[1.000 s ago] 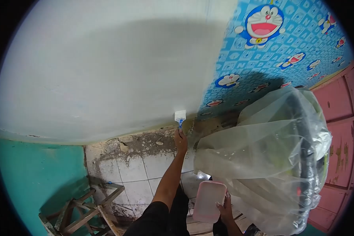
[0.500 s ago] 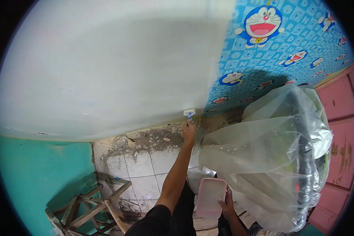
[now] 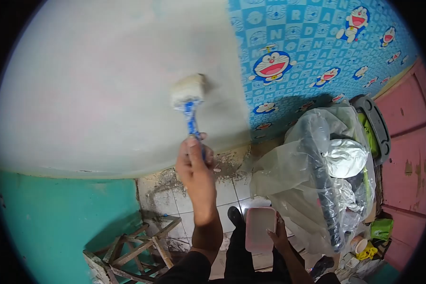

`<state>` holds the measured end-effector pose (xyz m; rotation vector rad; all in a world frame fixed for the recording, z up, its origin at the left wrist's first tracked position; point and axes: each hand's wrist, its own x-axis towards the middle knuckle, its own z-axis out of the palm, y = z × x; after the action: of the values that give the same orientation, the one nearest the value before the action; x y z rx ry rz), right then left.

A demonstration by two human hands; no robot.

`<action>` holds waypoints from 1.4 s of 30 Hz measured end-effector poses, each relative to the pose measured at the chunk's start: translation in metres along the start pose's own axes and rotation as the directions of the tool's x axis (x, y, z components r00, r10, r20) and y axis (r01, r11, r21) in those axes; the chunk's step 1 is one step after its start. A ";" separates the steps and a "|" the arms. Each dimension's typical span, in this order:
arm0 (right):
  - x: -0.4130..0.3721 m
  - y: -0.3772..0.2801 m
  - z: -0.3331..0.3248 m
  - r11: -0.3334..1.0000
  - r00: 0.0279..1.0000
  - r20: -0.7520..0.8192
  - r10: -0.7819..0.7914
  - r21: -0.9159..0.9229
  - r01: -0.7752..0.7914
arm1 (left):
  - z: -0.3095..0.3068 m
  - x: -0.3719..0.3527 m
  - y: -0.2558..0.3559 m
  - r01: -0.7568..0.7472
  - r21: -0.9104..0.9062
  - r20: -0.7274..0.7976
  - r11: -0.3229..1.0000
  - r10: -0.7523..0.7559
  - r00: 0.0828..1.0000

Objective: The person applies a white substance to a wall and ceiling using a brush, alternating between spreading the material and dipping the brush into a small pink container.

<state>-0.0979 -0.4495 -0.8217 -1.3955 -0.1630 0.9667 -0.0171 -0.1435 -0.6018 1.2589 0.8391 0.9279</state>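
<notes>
My left hand [image 3: 194, 163] is closed around the blue handle of a wide paintbrush [image 3: 188, 94]. The pale, paint-covered brush head is at the white-painted wall [image 3: 113, 90], left of the blue cartoon wallpaper; blur hides whether the bristles touch. Lower down, my right hand [image 3: 280, 234] grips the right side of a pink rectangular plastic container [image 3: 261, 229], thumb over its rim. Inside the container is a whitish liquid.
Clear plastic sheeting [image 3: 288, 175] drapes bulky items at right, beside a pink door [image 3: 404, 156]. A wooden stool-like frame [image 3: 132, 253] stands lower left by the green wall [image 3: 66, 213]. Rubble lines the tiled floor [image 3: 163, 201] along the wall's foot.
My left hand has raised the brush from the wall's lower edge, up and to the left. My right hand still holds the container, and the view has shifted.
</notes>
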 end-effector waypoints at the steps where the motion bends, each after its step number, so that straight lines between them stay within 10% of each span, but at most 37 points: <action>1: 0.002 0.007 -0.005 0.999 1.000 0.001 -0.026 -0.030 0.026 | 0.002 0.000 0.004 -0.061 -0.012 -0.023 0.998 0.061 0.998; 17: -0.001 0.071 -0.036 0.995 0.999 0.016 0.032 -0.099 -0.031 | -0.032 0.042 -0.373 -0.153 0.378 0.085 0.913 0.131 0.988; 29: 0.016 0.077 -0.031 0.999 0.999 -0.023 0.032 0.039 -0.031 | -0.053 0.032 -0.519 -0.057 0.702 0.123 0.710 -0.042 0.991; 35: 0.021 0.091 -0.026 0.999 0.998 -0.056 0.029 0.047 -0.026 | -0.082 0.034 -0.631 0.145 0.652 0.105 0.744 -0.279 0.955; 38: 0.018 0.098 -0.027 0.998 0.997 -0.063 0.036 0.059 -0.032 | -0.085 0.034 -0.635 0.539 0.418 0.051 0.731 -0.612 0.790; 42: 0.016 0.095 -0.027 0.999 0.997 -0.070 0.021 0.043 -0.018 | -0.073 0.047 -0.596 0.568 0.339 0.109 0.750 -0.631 0.768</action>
<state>-0.1159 -0.4710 -0.9174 -1.3924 -0.0764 0.9305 0.0005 -0.1106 -1.2025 1.1866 1.1411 0.1347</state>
